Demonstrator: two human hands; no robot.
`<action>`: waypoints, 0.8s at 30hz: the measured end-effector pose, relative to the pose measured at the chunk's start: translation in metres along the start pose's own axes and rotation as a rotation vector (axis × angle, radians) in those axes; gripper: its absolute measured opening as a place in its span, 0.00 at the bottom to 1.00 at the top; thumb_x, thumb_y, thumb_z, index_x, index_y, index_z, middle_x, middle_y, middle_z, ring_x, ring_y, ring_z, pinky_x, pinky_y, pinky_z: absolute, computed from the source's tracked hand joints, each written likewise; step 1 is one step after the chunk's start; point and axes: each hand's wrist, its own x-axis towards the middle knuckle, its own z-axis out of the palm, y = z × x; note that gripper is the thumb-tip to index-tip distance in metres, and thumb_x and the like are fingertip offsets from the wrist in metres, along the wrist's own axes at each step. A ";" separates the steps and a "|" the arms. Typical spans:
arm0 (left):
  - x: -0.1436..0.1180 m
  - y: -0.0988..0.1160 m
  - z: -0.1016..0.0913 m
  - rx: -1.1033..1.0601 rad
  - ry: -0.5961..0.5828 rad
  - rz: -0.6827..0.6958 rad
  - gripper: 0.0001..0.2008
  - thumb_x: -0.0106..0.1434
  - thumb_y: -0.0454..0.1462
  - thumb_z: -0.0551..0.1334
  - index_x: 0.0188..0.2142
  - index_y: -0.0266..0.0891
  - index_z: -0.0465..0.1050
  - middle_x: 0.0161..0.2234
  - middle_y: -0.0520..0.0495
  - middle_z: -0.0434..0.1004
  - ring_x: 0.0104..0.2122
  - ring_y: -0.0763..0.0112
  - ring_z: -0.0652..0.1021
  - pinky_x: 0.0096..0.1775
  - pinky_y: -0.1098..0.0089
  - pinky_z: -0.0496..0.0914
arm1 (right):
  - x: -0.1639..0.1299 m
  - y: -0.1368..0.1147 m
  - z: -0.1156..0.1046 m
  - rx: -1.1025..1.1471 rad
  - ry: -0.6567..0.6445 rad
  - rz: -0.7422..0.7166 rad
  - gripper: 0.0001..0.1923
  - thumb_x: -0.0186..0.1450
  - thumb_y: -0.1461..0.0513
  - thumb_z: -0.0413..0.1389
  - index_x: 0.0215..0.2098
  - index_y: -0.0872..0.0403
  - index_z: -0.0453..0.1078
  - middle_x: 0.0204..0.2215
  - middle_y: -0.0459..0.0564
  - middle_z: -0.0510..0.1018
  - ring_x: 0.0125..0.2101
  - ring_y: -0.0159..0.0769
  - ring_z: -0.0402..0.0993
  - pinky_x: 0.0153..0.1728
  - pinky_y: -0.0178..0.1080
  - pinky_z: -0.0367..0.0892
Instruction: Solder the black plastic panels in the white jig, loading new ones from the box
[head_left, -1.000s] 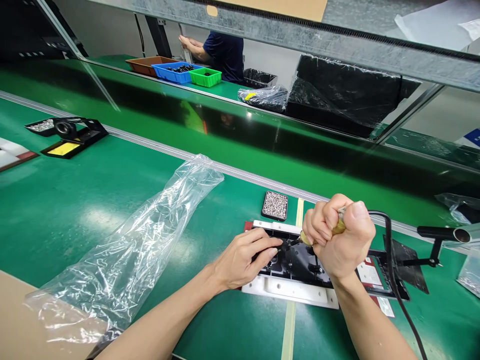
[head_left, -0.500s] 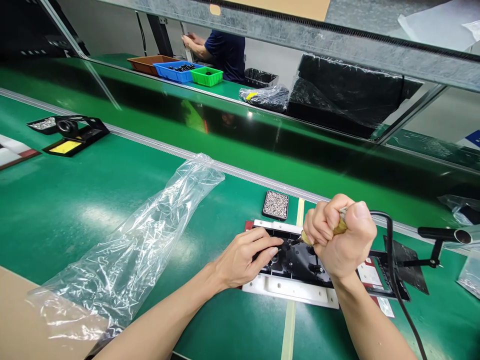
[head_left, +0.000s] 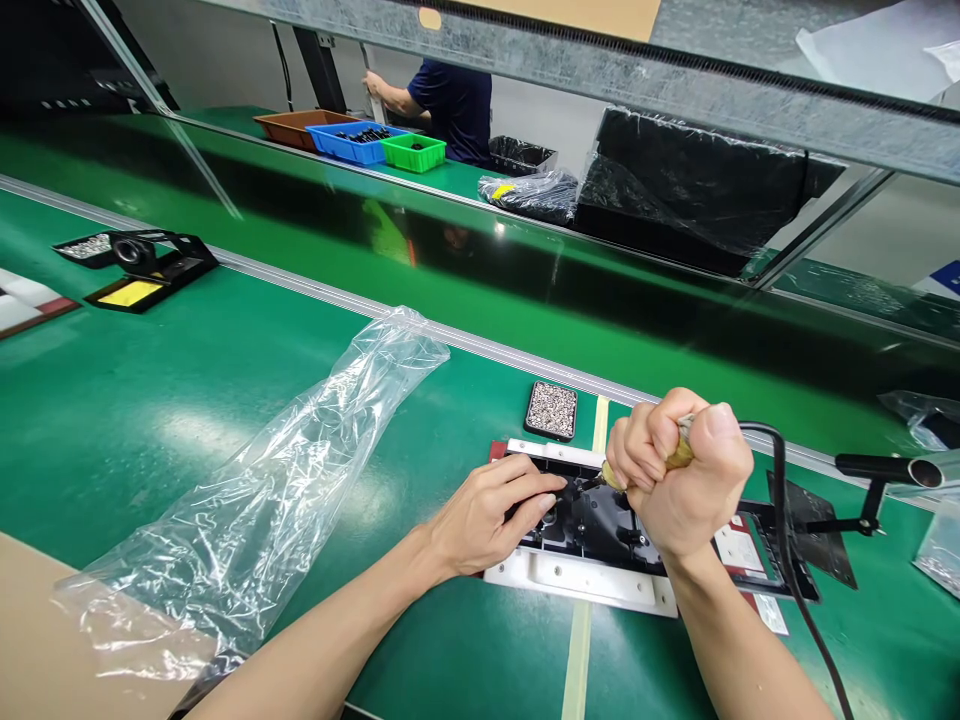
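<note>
Green bench, my two hands on a black plastic part near the right

My left hand presses down on its left end, fingers curled; my right hand is fisted tight round a corded tool, tip on the part. It sits in a white fixture, looks stiff, light, thin; best held by its edges. Tray of screws just beyond

The table has a smooth green mat with a soft sheen. A clear plastic bag lies crinkled and glossy. The black plastic part looks matt in a white, smooth frame. The black cable looks rubbery.
</note>
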 end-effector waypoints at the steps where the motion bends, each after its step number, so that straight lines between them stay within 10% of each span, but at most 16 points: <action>1: 0.000 0.000 0.000 -0.001 -0.001 -0.001 0.15 0.76 0.35 0.56 0.57 0.35 0.75 0.41 0.42 0.77 0.40 0.67 0.77 0.42 0.66 0.73 | 0.000 0.000 0.000 -0.001 0.001 0.000 0.25 0.67 0.48 0.58 0.19 0.51 0.58 0.12 0.38 0.52 0.12 0.25 0.46 0.12 0.31 0.46; 24: 0.000 0.000 0.001 0.004 0.004 0.000 0.15 0.76 0.35 0.56 0.58 0.36 0.75 0.42 0.43 0.77 0.41 0.67 0.77 0.42 0.67 0.73 | -0.001 0.000 0.000 0.005 -0.006 0.004 0.25 0.67 0.49 0.57 0.19 0.51 0.58 0.12 0.37 0.52 0.12 0.25 0.46 0.12 0.30 0.47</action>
